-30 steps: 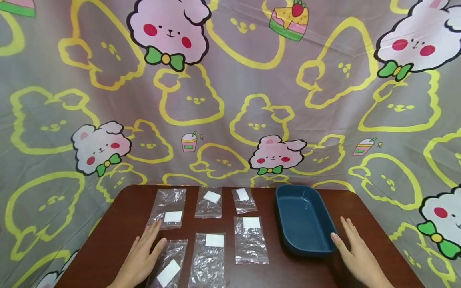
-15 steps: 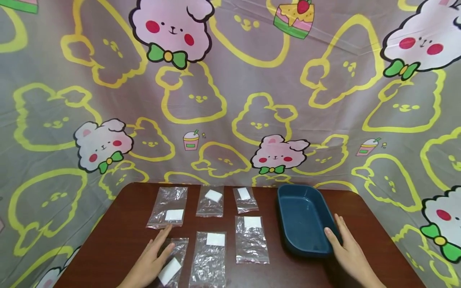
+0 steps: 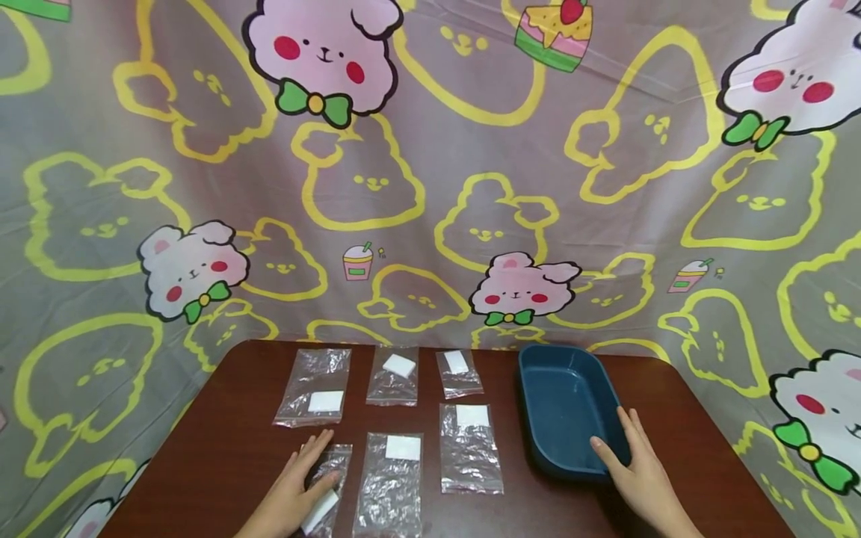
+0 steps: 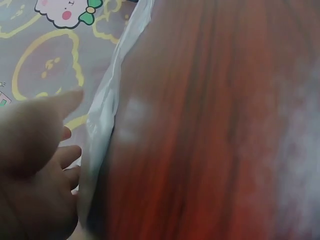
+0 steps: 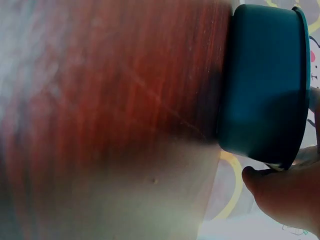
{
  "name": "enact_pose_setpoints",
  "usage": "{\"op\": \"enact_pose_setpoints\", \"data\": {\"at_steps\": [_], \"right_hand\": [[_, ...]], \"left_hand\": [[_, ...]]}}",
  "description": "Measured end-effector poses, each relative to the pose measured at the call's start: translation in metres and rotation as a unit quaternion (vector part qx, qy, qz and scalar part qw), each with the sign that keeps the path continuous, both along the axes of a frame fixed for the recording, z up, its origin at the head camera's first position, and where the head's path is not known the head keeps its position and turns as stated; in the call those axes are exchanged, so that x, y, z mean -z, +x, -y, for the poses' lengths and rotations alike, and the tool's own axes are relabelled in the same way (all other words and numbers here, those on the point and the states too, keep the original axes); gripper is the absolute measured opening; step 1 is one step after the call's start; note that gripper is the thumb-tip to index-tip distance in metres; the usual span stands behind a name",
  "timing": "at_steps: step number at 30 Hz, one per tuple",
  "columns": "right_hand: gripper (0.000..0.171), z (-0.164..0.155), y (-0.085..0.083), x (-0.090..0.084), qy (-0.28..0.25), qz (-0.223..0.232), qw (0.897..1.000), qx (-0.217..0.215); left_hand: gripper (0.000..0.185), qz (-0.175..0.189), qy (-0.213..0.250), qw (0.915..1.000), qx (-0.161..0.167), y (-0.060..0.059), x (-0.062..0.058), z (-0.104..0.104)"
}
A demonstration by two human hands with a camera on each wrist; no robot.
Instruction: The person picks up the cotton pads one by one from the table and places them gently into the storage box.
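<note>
My left hand (image 3: 289, 489) hovers at or over the front-left clear zip bag (image 3: 338, 462), partly covering it; contact cannot be told. Its fingers are extended, with the thumb apart. That bag holds a flat white piece (image 3: 321, 511). On the right, my right hand (image 3: 639, 474) is at the near right corner of a deep blue rectangular tray (image 3: 568, 407). Its fingers lie straight along the tray's right side, and the thumb reaches the near rim. The right wrist view shows the thumb (image 5: 260, 182) close to the rim of the tray (image 5: 265, 75); grip is not visible.
More clear bags with white pieces lie flat: a back-left bag (image 3: 323, 366), a back-middle bag (image 3: 392, 388), a small bag (image 3: 463, 382), a front-middle bag (image 3: 390, 489) and a bag beside the tray (image 3: 469, 463). Behind the brown table (image 3: 222, 418) hangs a patterned cloth (image 3: 430, 149).
My left hand has moved right and nearer, from beside the back-left bag to the front-left one. The right hand has shifted left, from beside the tray to its near right corner.
</note>
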State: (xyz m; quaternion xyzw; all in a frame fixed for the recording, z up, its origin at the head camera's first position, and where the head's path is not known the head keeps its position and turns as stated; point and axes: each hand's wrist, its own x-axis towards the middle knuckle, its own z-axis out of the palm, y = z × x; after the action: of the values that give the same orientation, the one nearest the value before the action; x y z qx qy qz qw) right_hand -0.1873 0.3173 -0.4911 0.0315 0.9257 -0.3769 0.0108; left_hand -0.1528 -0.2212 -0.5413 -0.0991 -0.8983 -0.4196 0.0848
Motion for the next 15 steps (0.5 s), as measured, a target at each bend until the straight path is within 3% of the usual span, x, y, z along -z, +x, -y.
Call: {"op": "enact_pose_setpoints", "data": {"at_steps": [9, 15], "right_hand": [[0.107, 0.0027, 0.0024, 0.0009, 0.021, -0.022, 1.000, -0.003], [0.106, 0.0030, 0.0034, 0.0019, 0.028, -0.033, 0.999, -0.004]], "left_hand": [[0.067, -0.015, -0.030, 0.9994, 0.007, -0.0013, 0.0049, -0.0005], [0.062, 0.008, -0.052, 0.9986, 0.005, -0.0013, 0.0041, -0.0015]]}}
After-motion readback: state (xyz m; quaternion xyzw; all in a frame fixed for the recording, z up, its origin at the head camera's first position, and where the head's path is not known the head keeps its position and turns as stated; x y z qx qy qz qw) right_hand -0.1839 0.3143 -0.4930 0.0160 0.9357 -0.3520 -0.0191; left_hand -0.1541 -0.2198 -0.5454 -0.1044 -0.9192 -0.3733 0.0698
